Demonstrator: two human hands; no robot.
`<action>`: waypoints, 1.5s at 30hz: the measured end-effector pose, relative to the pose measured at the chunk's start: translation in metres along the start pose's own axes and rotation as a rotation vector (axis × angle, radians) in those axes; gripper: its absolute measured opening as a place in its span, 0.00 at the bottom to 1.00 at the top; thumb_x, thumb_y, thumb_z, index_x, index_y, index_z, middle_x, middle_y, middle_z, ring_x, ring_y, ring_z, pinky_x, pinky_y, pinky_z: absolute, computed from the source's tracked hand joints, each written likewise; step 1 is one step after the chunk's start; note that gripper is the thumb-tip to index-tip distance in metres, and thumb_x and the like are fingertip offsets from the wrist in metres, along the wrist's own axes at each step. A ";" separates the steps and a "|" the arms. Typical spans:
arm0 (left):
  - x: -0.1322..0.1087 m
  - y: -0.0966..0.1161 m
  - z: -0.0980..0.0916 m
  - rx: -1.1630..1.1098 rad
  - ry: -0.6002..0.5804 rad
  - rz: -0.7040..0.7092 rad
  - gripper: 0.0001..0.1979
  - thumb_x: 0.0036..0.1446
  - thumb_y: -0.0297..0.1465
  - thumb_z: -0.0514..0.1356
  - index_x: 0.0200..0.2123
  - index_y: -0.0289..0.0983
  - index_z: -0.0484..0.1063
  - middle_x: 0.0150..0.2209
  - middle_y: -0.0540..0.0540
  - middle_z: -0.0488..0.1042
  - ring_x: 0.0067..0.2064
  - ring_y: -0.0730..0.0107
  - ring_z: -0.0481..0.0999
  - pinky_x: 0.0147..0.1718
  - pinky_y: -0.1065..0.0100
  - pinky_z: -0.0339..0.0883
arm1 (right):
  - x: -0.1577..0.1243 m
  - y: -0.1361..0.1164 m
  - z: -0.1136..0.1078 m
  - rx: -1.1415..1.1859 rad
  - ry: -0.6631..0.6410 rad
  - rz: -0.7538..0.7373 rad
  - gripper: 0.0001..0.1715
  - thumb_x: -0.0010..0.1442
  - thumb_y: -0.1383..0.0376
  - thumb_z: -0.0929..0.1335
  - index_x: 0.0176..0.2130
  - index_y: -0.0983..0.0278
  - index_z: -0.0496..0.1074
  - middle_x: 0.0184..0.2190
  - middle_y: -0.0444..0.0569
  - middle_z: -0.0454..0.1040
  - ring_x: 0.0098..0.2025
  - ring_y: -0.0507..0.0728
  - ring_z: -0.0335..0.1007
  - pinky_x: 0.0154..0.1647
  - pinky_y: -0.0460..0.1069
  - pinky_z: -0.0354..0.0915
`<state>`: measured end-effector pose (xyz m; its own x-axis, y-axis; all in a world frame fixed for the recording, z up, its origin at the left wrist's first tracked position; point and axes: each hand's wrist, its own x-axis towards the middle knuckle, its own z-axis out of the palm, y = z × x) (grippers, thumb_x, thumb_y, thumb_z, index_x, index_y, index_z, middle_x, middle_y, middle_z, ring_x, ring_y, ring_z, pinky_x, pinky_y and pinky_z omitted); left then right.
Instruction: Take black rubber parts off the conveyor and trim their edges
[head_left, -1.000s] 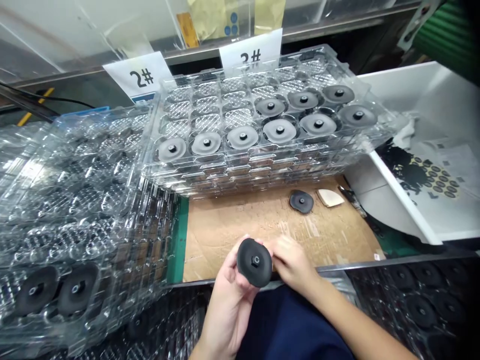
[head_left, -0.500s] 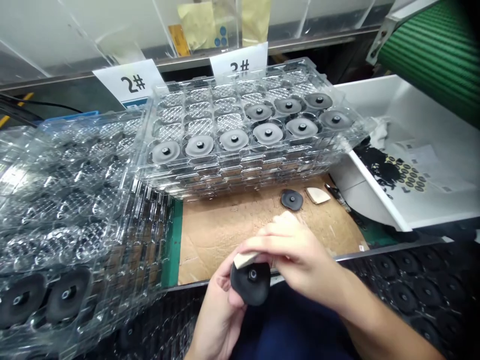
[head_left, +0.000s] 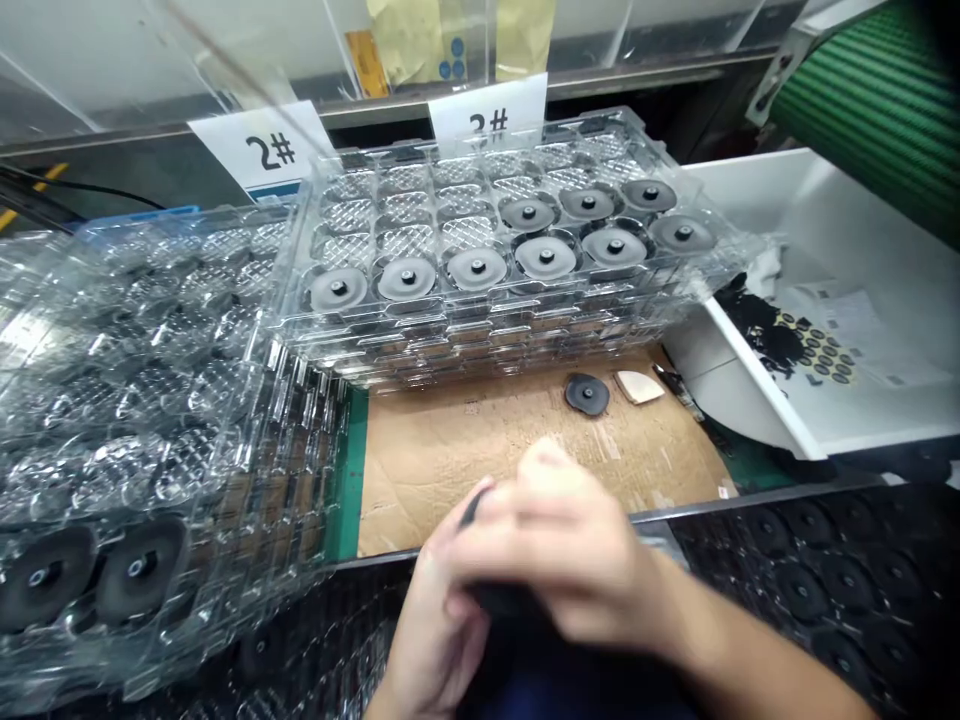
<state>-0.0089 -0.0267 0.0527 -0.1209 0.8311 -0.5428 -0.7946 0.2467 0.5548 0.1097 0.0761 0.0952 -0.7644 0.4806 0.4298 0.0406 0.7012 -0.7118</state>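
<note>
My left hand (head_left: 431,625) is curled around a black round disc (head_left: 501,600), most of which is hidden. My right hand (head_left: 562,555) lies over the disc and is smeared by motion, so what its fingers hold cannot be made out. Both hands are at the near edge of a brown cardboard sheet (head_left: 465,440). On the cardboard lie a loose black disc (head_left: 587,394) and a small pale wedge-shaped piece (head_left: 639,386).
A stack of clear plastic trays (head_left: 517,290) behind the cardboard holds grey discs in its front rows. More clear trays (head_left: 150,400) are piled at the left, with black discs (head_left: 142,568) near the front. A white bin (head_left: 817,300) stands at the right. Labels read 2# and 3#.
My right hand, which held a pale wedge-shaped piece against the disc half a second ago, has moved over it and now covers it. The hands have sunk slightly toward me.
</note>
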 end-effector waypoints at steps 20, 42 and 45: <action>0.006 0.000 -0.005 -0.071 -0.026 0.054 0.25 0.49 0.35 0.62 0.52 0.46 0.65 0.50 0.46 0.72 0.52 0.62 0.69 0.50 0.67 0.63 | 0.000 -0.019 0.010 0.014 0.049 0.225 0.13 0.61 0.70 0.60 0.45 0.66 0.68 0.35 0.50 0.74 0.36 0.55 0.67 0.39 0.51 0.62; 0.003 0.006 -0.002 -0.176 -0.195 -0.093 0.28 0.41 0.36 0.67 0.49 0.41 0.70 0.50 0.43 0.73 0.48 0.63 0.74 0.45 0.71 0.68 | 0.002 0.012 -0.010 0.025 -0.094 -0.041 0.15 0.64 0.68 0.58 0.41 0.62 0.73 0.30 0.47 0.69 0.32 0.52 0.63 0.34 0.48 0.61; 0.000 0.010 -0.004 -0.237 -0.213 -0.080 0.30 0.38 0.39 0.67 0.48 0.43 0.70 0.52 0.44 0.72 0.46 0.58 0.74 0.45 0.66 0.69 | -0.009 0.035 -0.001 0.072 0.046 0.247 0.14 0.64 0.69 0.59 0.45 0.62 0.71 0.36 0.48 0.70 0.38 0.51 0.67 0.39 0.46 0.64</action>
<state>-0.0192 -0.0260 0.0557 0.0544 0.9055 -0.4209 -0.9159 0.2132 0.3401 0.1186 0.0969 0.0675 -0.7070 0.6572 0.2611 0.1753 0.5205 -0.8357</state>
